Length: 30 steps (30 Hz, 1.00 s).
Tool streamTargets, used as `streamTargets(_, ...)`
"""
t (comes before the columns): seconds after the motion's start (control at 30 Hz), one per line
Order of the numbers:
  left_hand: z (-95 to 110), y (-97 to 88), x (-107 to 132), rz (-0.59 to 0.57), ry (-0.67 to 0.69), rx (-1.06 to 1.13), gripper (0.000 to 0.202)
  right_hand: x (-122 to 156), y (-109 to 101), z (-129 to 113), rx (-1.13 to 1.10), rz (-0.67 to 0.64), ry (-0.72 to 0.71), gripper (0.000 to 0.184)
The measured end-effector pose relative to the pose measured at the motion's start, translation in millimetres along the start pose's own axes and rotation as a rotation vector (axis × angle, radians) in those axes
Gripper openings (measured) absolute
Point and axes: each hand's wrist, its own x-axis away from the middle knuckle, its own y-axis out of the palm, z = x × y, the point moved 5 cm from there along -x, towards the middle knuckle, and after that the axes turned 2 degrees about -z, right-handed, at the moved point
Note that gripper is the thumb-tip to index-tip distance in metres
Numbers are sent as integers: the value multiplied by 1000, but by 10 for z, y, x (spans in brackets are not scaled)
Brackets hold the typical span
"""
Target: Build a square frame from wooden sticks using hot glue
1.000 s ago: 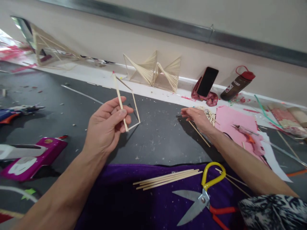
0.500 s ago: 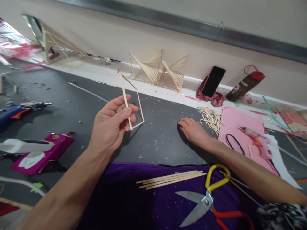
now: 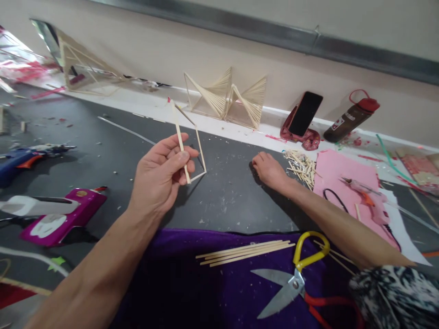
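My left hand (image 3: 161, 169) is raised above the grey table, with thumb and fingers pinched on one side of a small four-sided frame of thin wooden sticks (image 3: 200, 148). The frame is tilted, and a red bit shows at its top corner. My right hand (image 3: 269, 170) rests on the table to the right of the frame, fingers curled down and together, with nothing visible in them. Beside its wrist lies a pile of short cut sticks (image 3: 302, 167). Nearer me, several long sticks (image 3: 245, 252) and open scissors (image 3: 293, 281) with yellow and red handles lie on purple cloth (image 3: 178, 283).
Two twisted stick models (image 3: 219, 98) stand against the wall, with a phone (image 3: 305, 114) and a bottle (image 3: 353, 119) to their right. A pink glue gun (image 3: 375, 208) lies on pink paper (image 3: 329, 171). On the left are a blue glue gun (image 3: 20, 162) and a magenta device (image 3: 68, 219).
My right hand has shifted slightly left on the table, its fingers looking more curled, and more of its sleeve shows. My left hand and the stick frame are almost unmoved.
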Motion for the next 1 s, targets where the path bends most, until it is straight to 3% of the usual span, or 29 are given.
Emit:
streamTargets(0.1, 0, 0, 0, -4, 6, 1, 28, 19, 16, -92, -2, -3, 5, 22)
streamTargets(0.23, 2, -9, -10, -6, 12, 14, 27, 188, 66, -400, -41, -48, -201, 18)
streamTargets(0.37, -2, 12, 2, -10, 1, 23, 26, 41, 23, -70, -5, 9, -27, 23)
streamTargets(0.43, -3, 19, 7, -11, -4, 22, 27, 4, 5, -14, 2, 15, -11, 23)
streamTargets(0.5, 3, 14, 4, -11, 0, 20, 27, 81, 5, -188, -7, -14, -88, 20)
streamTargets(0.63, 15, -13, -9, -5, 5, 12, 26, 368, -8, -817, -67, -44, -349, 16)
streamTargets(0.7, 22, -17, -7, 0, 4, 7, 26, 373, -29, -956, -92, -17, -435, 18)
streamTargets(0.77, 32, -16, -2, 10, 9, 6, 25, 235, -32, -895, -101, 4, -441, 20)
streamTargets(0.9, 46, -14, 2, 19, 21, 7, 26, -89, -7, -548, -83, 16, -248, 21)
streamTargets(1.0, 50, -17, -2, 0, 26, -3, 26, -29, -9, -614, -88, -16, -317, 18)
